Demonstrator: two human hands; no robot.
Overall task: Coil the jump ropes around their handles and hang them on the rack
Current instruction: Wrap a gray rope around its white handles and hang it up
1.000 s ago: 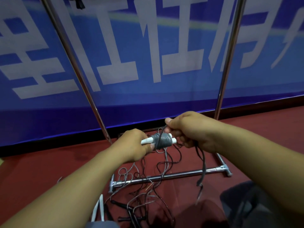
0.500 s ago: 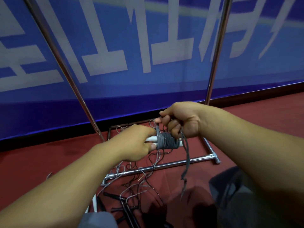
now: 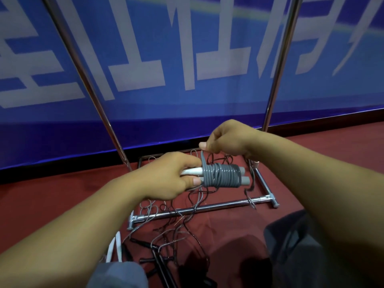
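Plainly, if the right hand [image 3: 225, 140] pinching the rope end [image 3: 202, 157] slackens, the coil [image 3: 221, 175] could unwind from the handles [image 3: 192, 171] gripped by the left hand [image 3: 166, 177].

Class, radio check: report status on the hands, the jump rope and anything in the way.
Left hand grips the paired white handles. Right hand pinches the grey rope's end above the coil. Loose ropes tangled over the rack base.

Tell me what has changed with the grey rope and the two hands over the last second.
The right hand rose above the handles, pinching the grey rope end up taut; the tail that hung below it is gone, taken into the coil. The left hand still grips the white handle ends; loose ropes remain on the floor.
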